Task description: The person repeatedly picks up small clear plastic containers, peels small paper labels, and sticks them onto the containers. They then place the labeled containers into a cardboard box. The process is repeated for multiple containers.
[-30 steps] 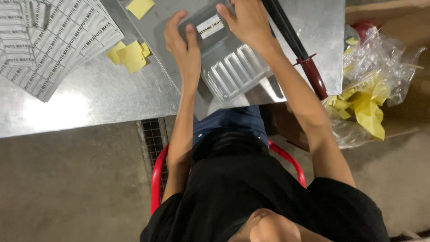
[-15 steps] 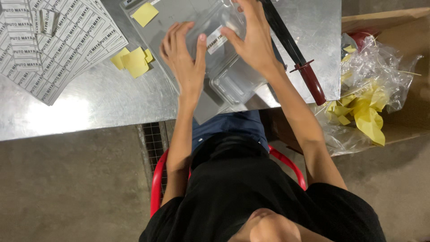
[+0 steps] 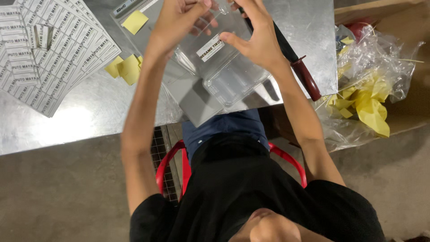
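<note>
You gripped the clear plastic container [image 3: 224, 67] with both your left hand [image 3: 179, 20] and right hand [image 3: 253, 38], above the metal table's [image 3: 80, 116] near edge.

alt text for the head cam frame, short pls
Seen from above, a seated person's left hand and right hand hold a clear plastic clamshell container with a small label over a metal table. Label sheets and yellow paper slips lie left; a red-handled knife lies right.

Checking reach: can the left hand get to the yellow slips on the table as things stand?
Probably yes, once freed: the left hand is gripping the clear container, but the yellow slips lie uncovered just left of that forearm.
</note>
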